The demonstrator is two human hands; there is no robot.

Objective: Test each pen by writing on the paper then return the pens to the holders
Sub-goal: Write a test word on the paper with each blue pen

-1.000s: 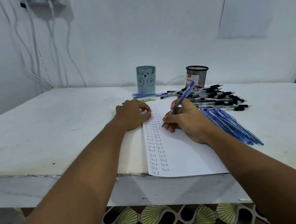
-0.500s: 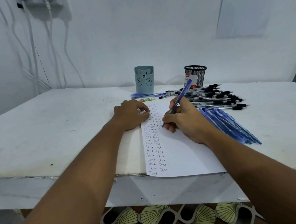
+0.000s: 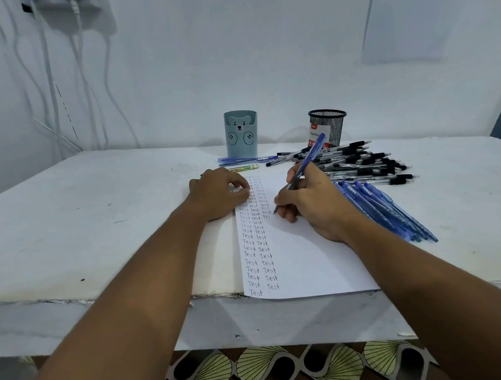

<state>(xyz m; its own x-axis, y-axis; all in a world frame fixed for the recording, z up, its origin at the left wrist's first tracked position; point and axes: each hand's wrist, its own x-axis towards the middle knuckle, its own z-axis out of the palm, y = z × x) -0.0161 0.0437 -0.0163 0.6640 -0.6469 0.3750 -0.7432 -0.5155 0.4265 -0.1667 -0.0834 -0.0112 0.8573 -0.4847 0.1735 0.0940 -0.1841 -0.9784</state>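
A white paper (image 3: 304,258) lies at the table's front edge, with columns of the handwritten word "Test" down its left side. My right hand (image 3: 312,205) grips a blue pen (image 3: 305,166), its tip touching the paper beside the third column. My left hand (image 3: 219,196) rests on the paper's top left corner with its fingers curled, holding nothing. Behind the paper stand a pale blue bear holder (image 3: 241,134) and a black mesh holder (image 3: 327,127). A pile of black pens (image 3: 360,164) and a row of blue pens (image 3: 382,207) lie to the right.
Two blue pens (image 3: 246,159) and a green-yellow pen (image 3: 242,168) lie in front of the bear holder. The white table (image 3: 93,220) meets a white wall; cables (image 3: 49,86) hang at the far left. A sheet (image 3: 409,9) is stuck to the wall at the upper right.
My right hand has shifted the pen tip slightly while writing another "Test" in the third column. My left hand has stayed on the paper.
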